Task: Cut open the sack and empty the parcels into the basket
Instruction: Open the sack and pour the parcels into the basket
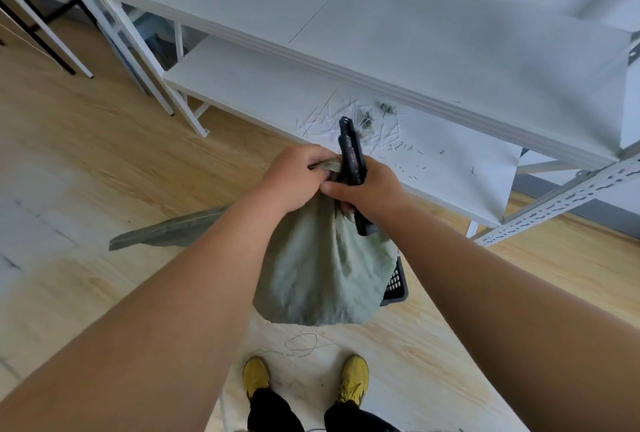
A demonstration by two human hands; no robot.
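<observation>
A pale green sack (318, 272) hangs bunched in front of me, above the floor. My left hand (294, 178) grips its gathered neck from the left. My right hand (367, 189) grips a black utility knife (351, 161) held upright against the neck, its tip pointing up and away. Below and right of the sack, a corner of the black slatted basket (396, 284) shows; the sack hides the rest of it. No parcels are visible.
A white metal shelf unit (381, 61) stands ahead, its lower board strewn with cut string scraps (377, 120). Another green sack (173, 229) lies flat on the wooden floor at left. Loose string (304, 345) lies by my yellow shoes (353, 378).
</observation>
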